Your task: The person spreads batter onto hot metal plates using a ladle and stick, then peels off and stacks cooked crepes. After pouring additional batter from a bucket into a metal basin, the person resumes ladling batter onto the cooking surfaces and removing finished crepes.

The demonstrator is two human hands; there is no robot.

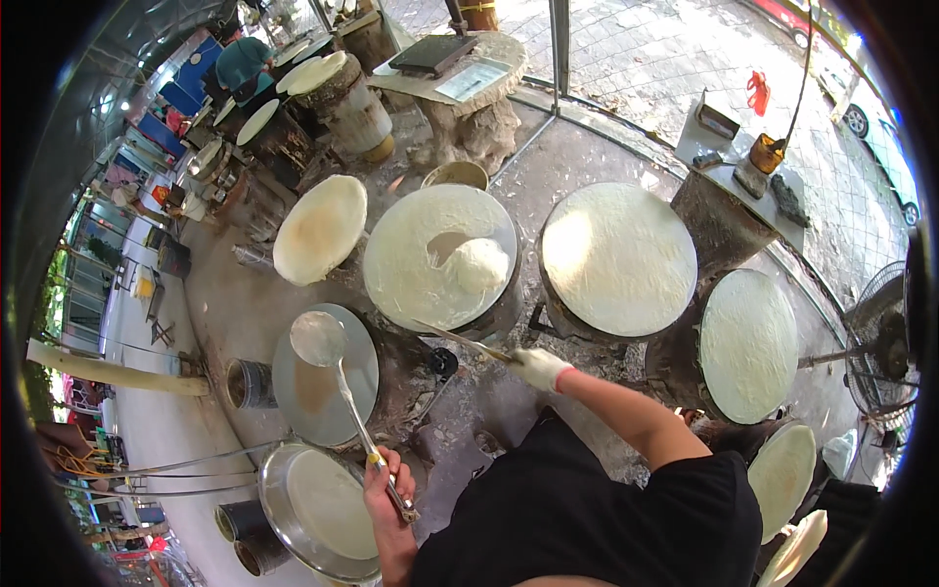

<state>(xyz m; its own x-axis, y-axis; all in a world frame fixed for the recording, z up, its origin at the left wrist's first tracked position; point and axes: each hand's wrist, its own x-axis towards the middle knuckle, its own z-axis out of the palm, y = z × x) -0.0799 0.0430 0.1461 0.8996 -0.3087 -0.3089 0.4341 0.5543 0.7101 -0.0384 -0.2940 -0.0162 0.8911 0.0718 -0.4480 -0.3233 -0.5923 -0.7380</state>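
My left hand (388, 481) is closed round the handle of a long metal ladle (319, 339). The ladle's bowl hangs over a grey round griddle (354, 401) with a brownish patch. Below it stands a wide steel basin (277, 486) of pale batter (333, 499). My right hand (537, 371), in a white glove, grips a thin spatula (469, 342). Its tip reaches the near edge of a griddle coated with pale batter (416, 240). On that coating lies a thick white lump of batter (479, 264), beside a bare patch.
More coated griddles stand to the right (619, 259) and far right (748, 347). A pale round sheet (321, 230) lies tilted at the left. Dark cans (249, 383), a standing fan (885, 342) and a stone table (460, 73) surround the place. Another person (245, 64) is far back.
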